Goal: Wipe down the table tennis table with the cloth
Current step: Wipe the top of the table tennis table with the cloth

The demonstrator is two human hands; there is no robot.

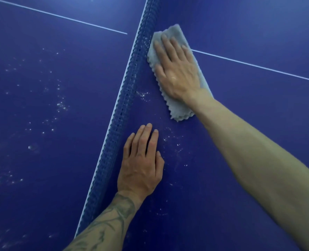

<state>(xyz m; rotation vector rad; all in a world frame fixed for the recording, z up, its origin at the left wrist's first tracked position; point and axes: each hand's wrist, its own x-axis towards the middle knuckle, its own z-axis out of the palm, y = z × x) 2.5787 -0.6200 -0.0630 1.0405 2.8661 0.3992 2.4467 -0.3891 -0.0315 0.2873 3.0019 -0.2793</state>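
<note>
Blue table tennis table (258,151) fills the whole view, split by the net (128,98), which runs from 1 o'clock down to 7 o'clock.

The right hand (177,69) lies flat with its fingers straight and spread, palm down on the grey cloth (180,113). That spreads the pressure over the folded pad rather than bunching it.

The left hand (141,165) holds nothing. It rests flat on the bare table at about 7 o'clock from the right hand, fingers straight, just beside the net. I judge it props the person's weight during the long reach. The 2 hands are apart.

The cloth sits on the near half, and its upper edge at 11 o'clock is right against the foot of the net, probably to clean the strip there. It covers the inner end of the white line (249,65), which runs off toward 3 o'clock.

White specks (143,95) lie between the hands, at 7 o'clock from the cloth, and more (61,104) are scattered across the far half at 9 o'clock. From that, much of the wiping seems to remain.
</note>
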